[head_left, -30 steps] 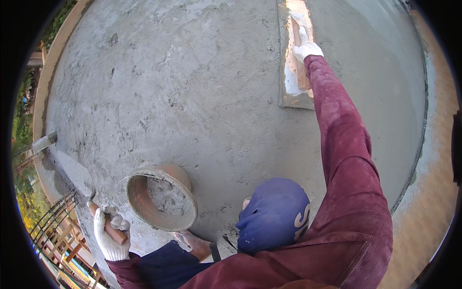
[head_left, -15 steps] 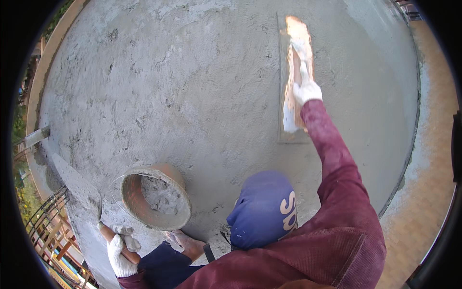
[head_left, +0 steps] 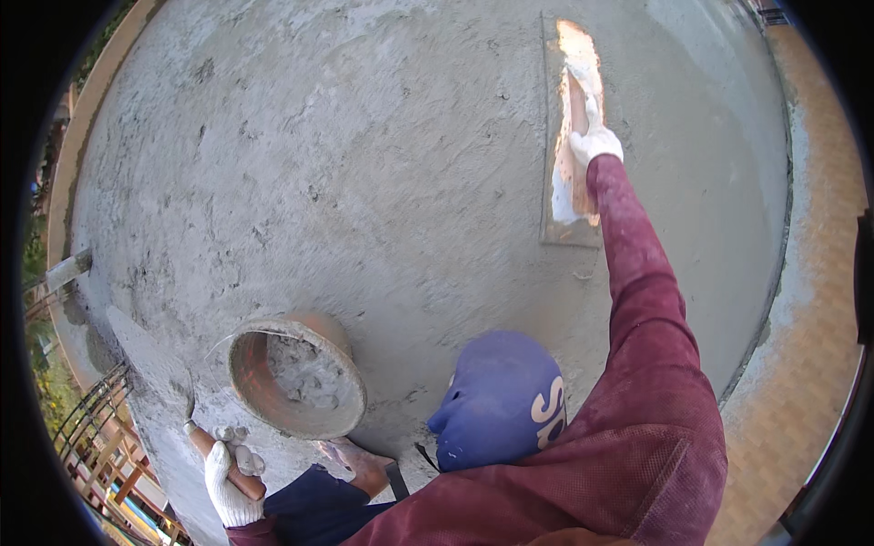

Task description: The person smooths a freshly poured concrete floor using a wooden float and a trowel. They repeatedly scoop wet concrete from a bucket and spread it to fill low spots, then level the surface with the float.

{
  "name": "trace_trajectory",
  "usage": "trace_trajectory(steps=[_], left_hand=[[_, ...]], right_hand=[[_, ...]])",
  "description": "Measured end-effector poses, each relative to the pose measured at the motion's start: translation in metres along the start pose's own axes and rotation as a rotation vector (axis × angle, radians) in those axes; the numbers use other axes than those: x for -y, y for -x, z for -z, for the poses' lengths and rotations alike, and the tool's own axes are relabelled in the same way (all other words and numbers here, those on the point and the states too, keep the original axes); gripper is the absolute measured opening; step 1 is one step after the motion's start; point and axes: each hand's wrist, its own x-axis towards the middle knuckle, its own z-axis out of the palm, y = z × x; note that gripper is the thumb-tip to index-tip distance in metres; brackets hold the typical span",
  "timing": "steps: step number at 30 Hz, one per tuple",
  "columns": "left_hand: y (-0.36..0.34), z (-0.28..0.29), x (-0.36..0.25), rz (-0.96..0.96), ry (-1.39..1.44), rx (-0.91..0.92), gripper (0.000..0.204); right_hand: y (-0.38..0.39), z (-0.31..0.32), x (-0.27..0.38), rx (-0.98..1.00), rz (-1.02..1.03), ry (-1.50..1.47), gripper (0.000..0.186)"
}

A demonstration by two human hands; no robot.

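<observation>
My right hand, in a white knitted glove, reaches far out over wet grey cement. Its fingers wrap the handle of a long rectangular plastering float, which lies on the surface; its back has bright, worn patches. At the lower left my gloved left hand is closed round the wooden handle of a trowel. The trowel's cement-coated blade points up and left, blending with the grey behind it. Just right of that hand stands a round bucket with wet cement inside, its mouth tilted toward me.
My bent knee in blue trousers and a bare foot are close to the bucket. A tan tiled strip borders the cement on the right. At the left are a pale ledge, a jutting grey bar and metal rods.
My right hand has slid the float a little farther away and to the right across the cement. My left hand, with the trowel, and the bucket have hardly moved.
</observation>
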Motion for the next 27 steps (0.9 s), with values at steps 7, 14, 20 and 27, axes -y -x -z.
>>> trace_trajectory(steps=[7,14,20,27], left_hand=[[-0.012,-0.019,-0.003,0.021,-0.032,0.049,0.043],[-0.025,-0.025,0.001,0.054,-0.015,0.044,0.037],[-0.038,-0.043,-0.002,0.159,0.035,0.190,0.035],[-0.035,-0.041,0.001,0.093,0.000,0.129,0.036]], right_hand=[[0.016,-0.003,0.095,0.066,0.048,-0.118,0.093],[0.069,0.004,0.117,0.135,0.123,-0.176,0.084],[0.039,-0.022,0.130,0.112,0.088,-0.171,0.067],[0.024,0.020,0.093,0.090,0.097,-0.084,0.084]])
